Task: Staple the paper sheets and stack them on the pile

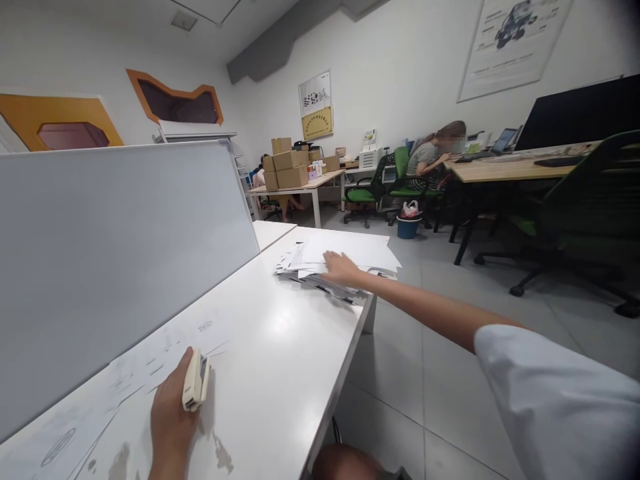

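A cream stapler is gripped in my left hand, low over the near part of the white table. Stretched out to the far right, my right hand rests on a messy stack of paper, its fingers extended over the upper sheets. The stack lies at the table's far right edge, with several sheets jutting out at odd angles. Left of the stapler, printed sheets lie spread along the foot of a white divider panel.
The table's right edge drops to a tiled floor. Beyond stand a desk with cardboard boxes, green chairs and a blue bin. A person sits leaning over a wooden desk with a large monitor.
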Motion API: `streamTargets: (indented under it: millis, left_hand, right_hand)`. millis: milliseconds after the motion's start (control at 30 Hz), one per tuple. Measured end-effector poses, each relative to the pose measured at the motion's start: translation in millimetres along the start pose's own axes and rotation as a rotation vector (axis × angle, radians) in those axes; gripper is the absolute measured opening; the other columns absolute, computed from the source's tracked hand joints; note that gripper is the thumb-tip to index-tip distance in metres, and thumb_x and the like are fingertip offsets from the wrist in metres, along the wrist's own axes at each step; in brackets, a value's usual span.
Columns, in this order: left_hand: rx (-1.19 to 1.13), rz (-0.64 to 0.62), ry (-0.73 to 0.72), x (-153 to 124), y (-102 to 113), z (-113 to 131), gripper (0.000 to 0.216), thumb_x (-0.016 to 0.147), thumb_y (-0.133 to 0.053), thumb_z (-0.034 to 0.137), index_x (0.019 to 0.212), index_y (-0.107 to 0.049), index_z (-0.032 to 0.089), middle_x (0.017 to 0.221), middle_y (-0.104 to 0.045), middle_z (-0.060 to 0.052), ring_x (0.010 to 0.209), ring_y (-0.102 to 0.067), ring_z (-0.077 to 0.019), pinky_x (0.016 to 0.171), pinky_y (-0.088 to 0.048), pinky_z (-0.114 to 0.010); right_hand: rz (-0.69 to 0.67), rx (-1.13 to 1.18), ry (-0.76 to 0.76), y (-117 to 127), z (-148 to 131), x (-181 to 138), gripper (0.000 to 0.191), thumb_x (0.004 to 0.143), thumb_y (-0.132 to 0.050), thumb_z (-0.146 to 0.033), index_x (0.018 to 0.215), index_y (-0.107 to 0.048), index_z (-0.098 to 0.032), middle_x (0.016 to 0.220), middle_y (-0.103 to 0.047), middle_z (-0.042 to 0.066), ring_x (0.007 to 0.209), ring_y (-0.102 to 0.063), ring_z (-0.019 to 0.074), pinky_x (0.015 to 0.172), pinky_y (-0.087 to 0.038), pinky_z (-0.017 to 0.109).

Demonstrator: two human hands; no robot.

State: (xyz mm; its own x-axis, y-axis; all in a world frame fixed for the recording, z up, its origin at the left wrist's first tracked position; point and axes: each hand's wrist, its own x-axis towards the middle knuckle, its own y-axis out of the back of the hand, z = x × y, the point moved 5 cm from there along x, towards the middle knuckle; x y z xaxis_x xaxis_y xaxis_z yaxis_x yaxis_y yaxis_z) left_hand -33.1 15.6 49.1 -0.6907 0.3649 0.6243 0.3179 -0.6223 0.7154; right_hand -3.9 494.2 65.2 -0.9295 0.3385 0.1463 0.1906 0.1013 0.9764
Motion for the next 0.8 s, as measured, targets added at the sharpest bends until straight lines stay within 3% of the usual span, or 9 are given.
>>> streamTargets:
  millis: [100, 233, 333, 433, 633, 800]
  left_hand:
    - [-0.006, 0.003, 0.02, 0.1, -1.0, -4.1, 0.059, 0.078, -0.052, 0.028, 0.136, -0.044, 0.028, 0.126, -0.061, -0.005, 0.108, -0.059, -0.0296, 0.083, -0.051, -0.046]
    - [-0.03, -0.006, 0.017, -0.9, -2.7, -6.2, 0.06, 0.079, -0.052, 0.029, 0.138, -0.042, 0.029, 0.128, -0.06, -0.004, 0.11, -0.058, -0.0293, 0.087, -0.051, -0.046]
    - [-0.025, -0.012, 0.027, -2.4, -2.7, -3.8, 0.06, 0.078, -0.053, 0.03, 0.137, -0.042, 0.03, 0.127, -0.06, -0.002, 0.108, -0.059, -0.0287, 0.086, -0.052, -0.045]
    - [-0.028, 0.015, 0.036, -3.8, 0.2, 1.1, 0.058, 0.079, -0.051, 0.03, 0.136, -0.043, 0.031, 0.127, -0.06, -0.001, 0.108, -0.059, -0.0283, 0.085, -0.051, -0.044]
    - [-0.03, 0.008, 0.028, -7.0, 1.9, 4.2, 0.059, 0.079, -0.049, 0.025, 0.137, -0.042, 0.03, 0.128, -0.06, -0.002, 0.107, -0.06, -0.0277, 0.081, -0.051, -0.041]
    - [-0.025, 0.048, 0.082, -10.5, 1.4, 4.4, 0.056, 0.081, -0.044, 0.027, 0.137, -0.043, 0.029, 0.114, -0.066, -0.002, 0.091, -0.061, -0.0254, 0.073, -0.051, -0.039]
  right_hand:
    - [0.015, -0.029, 0.028, -9.0, -27.0, 26.8, 0.079, 0.082, -0.049, -0.054, 0.141, -0.034, -0.005, 0.15, -0.031, 0.021, 0.14, -0.028, 0.033, 0.114, -0.021, 0.043]
    - [0.041, -0.078, 0.018, -18.3, -50.6, 47.5, 0.064, 0.086, -0.047, -0.052, 0.126, -0.051, -0.002, 0.128, -0.055, 0.027, 0.122, -0.048, 0.0347, 0.107, -0.025, 0.046]
    - [0.065, -0.1, 0.013, -22.8, -58.0, 50.1, 0.057, 0.091, -0.038, -0.05, 0.116, -0.059, -0.003, 0.116, -0.061, 0.027, 0.114, -0.053, 0.035, 0.105, -0.024, 0.048]
    - [0.074, -0.098, 0.039, -29.1, -62.0, 50.8, 0.052, 0.093, -0.034, -0.043, 0.122, -0.055, -0.006, 0.123, -0.058, 0.024, 0.119, -0.049, 0.0322, 0.107, -0.021, 0.045]
    - [0.053, -0.065, -0.028, -44.3, -67.3, 75.4, 0.062, 0.094, -0.03, -0.044, 0.141, -0.034, -0.004, 0.149, -0.032, 0.024, 0.137, -0.029, 0.032, 0.11, -0.018, 0.047]
    - [0.041, -0.044, -0.099, -43.3, -70.3, 97.5, 0.056, 0.095, -0.029, -0.04, 0.132, -0.047, -0.001, 0.137, -0.046, 0.028, 0.129, -0.038, 0.0355, 0.106, -0.022, 0.053]
